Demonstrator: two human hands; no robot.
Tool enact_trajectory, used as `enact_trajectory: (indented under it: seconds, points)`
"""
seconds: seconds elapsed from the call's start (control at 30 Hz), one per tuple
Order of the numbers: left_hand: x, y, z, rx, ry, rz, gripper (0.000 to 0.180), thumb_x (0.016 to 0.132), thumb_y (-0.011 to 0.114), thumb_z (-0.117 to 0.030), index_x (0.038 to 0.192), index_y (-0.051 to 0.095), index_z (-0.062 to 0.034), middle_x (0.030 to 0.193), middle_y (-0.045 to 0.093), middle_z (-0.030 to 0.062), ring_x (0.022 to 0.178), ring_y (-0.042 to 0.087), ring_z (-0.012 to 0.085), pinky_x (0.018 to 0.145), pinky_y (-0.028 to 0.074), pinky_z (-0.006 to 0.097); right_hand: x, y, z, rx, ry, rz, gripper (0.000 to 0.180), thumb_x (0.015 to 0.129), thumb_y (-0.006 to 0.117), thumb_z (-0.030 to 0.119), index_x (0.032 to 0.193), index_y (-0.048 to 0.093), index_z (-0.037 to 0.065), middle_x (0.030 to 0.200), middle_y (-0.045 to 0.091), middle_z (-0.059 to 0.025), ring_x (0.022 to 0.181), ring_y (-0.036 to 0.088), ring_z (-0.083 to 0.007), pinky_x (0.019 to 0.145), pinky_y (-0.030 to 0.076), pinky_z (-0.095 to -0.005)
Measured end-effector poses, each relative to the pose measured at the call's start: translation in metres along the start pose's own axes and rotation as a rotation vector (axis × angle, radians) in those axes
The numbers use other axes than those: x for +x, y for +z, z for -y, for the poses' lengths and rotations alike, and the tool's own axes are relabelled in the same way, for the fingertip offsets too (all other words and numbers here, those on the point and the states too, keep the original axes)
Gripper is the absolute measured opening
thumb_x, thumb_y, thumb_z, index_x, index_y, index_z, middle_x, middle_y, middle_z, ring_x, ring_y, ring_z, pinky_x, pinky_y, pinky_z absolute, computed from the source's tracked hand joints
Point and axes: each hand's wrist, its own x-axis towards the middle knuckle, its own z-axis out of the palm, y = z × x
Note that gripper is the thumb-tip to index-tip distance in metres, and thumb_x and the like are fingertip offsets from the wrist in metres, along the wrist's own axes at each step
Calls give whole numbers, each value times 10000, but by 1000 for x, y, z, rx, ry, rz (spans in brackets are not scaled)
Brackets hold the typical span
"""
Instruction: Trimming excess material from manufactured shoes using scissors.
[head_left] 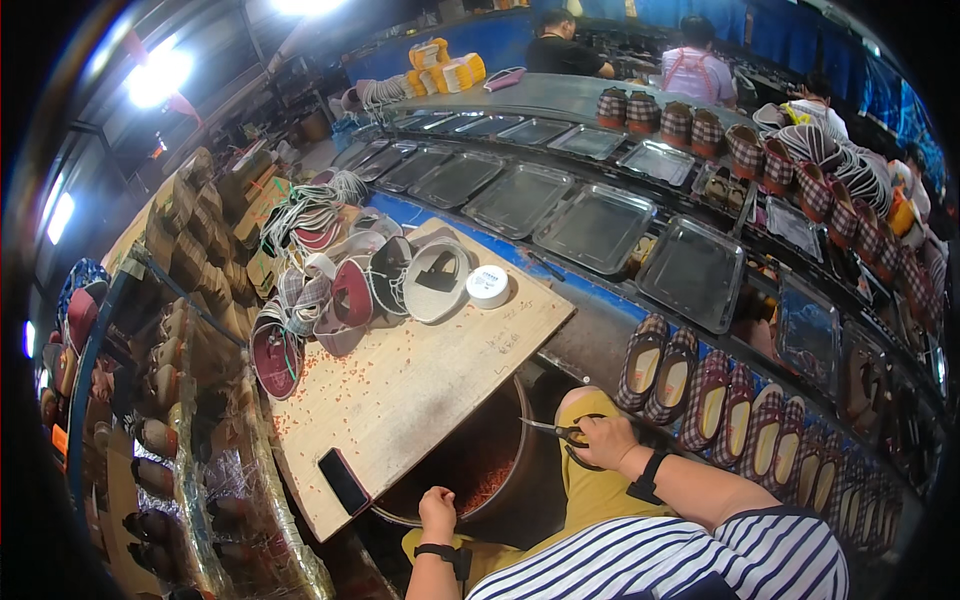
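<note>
My right hand [606, 443] grips a pair of dark-handled scissors [541, 427] beside my knee, the blades pointing left over the rim of a round bin [527, 440]. Curled closed, my left hand [438, 512] hovers at the bin's near left side; whatever its fingers may hold is too small to make out. Reddish scraps [489, 487] lie inside the bin. Nearest my left hand on the wooden board [440, 375] is a dark phone [344, 482]. Farther up are a round white container [488, 286], a pale shoe upper [437, 278] and a maroon upper [344, 308].
Orange crumbs dot the board. Metal trays [597, 228] line a conveyor beyond it, with checked shoes [642, 360] in rows at right. A rack of shoes [155, 437] stands at left. Bundled uppers [312, 215] crowd the board's far left. A person in black [560, 52] and others work at the back.
</note>
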Motion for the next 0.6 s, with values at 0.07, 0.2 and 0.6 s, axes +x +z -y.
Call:
enact_trajectory:
  seconds: [0.07, 0.2, 0.6]
  points:
    - [-1, -4, -5, -17, -32, 29, 94, 795, 704, -99, 845, 661, -32, 848, 661, 170, 813, 639, 349, 747, 510, 424, 0, -1, 0, -5, -2, 2, 314, 740, 714, 379, 838, 594, 107, 712, 647, -97, 659, 653, -277, 586, 518, -383]
    - [0, -2, 0, -25, -40, 14, 108, 781, 720, -97, 846, 662, -34, 845, 661, 164, 805, 643, 338, 740, 513, 417, 2, -4, 4, 1, -4, -12, 315, 741, 714, 384, 834, 592, 109, 708, 645, -94, 653, 652, -275, 584, 518, -382]
    - [2, 2, 2, -58, -82, 40, 98, 812, 694, -114, 869, 675, -36, 867, 678, 173, 841, 653, 357, 757, 517, 412, 2, -4, 2, -8, 2, -7, 315, 746, 712, 390, 829, 592, 112, 702, 643, -90, 646, 649, -276, 582, 516, -380]
